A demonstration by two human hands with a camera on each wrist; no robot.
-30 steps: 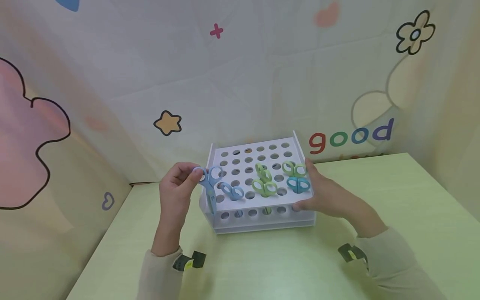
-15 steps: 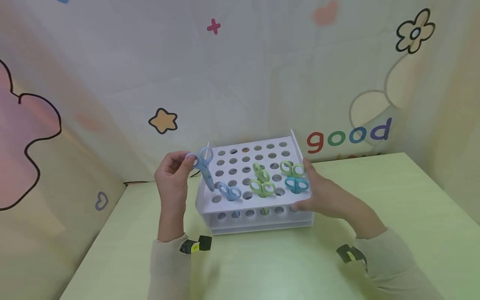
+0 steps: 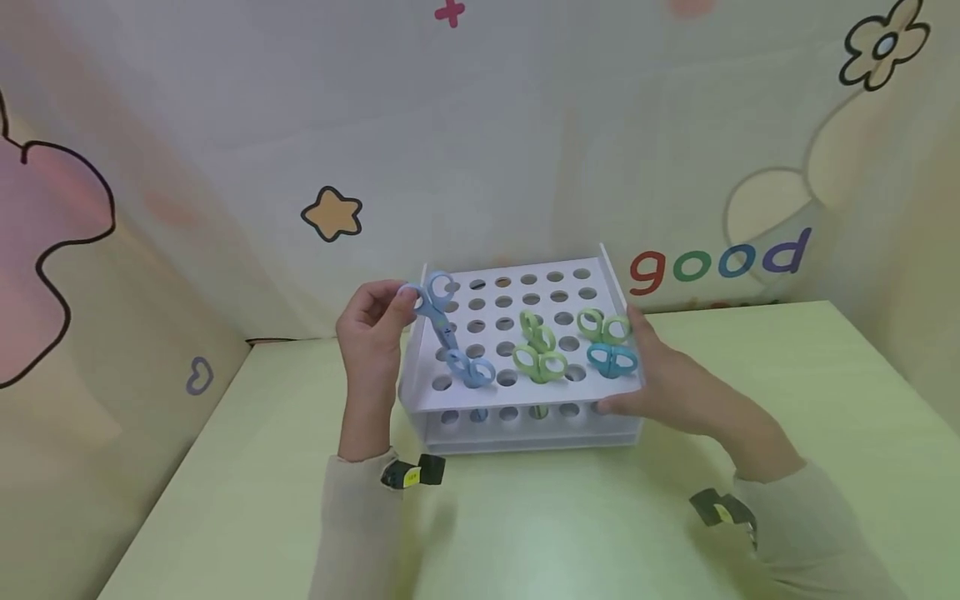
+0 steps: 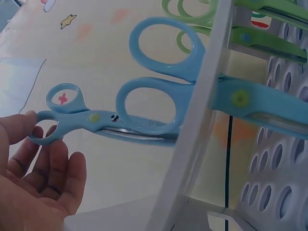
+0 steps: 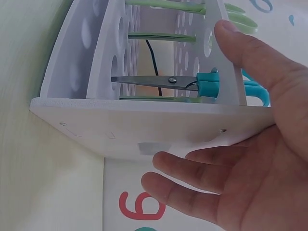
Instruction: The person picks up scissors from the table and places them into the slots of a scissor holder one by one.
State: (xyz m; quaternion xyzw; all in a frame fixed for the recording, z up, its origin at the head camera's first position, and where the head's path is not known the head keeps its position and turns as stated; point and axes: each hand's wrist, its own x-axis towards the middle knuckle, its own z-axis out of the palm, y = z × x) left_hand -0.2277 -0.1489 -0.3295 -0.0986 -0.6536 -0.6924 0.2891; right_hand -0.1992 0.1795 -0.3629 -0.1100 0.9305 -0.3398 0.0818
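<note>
Pinched by one finger loop, a pair of light blue scissors [image 3: 444, 329] hangs blades-down from my left hand [image 3: 371, 333], above the left side of a white holed rack [image 3: 435, 400]. Its tips overlap a second pair of blue scissors [image 3: 483, 372], which stands in a front-row hole. In the left wrist view, thumb and fingertips meet at the loop of the held scissors [image 4: 77, 120]. My right hand [image 3: 667, 383] grips the rack's right side, thumb at the front corner and fingers along the side panel [image 5: 144, 125]. Close by stand teal scissors [image 3: 612, 360].
Green scissors [image 3: 540, 364] stand in the rack's middle columns, with another green pair [image 3: 604, 325] behind the teal one. Several rows of holes fill the top plate. A printed curtain [image 3: 510, 150] hangs behind the pale green table [image 3: 525, 517].
My left hand has carried the blue scissors up and back, from the rack's front left corner to behind the standing blue pair. The right hand keeps its grip; the head view has shifted slightly.
</note>
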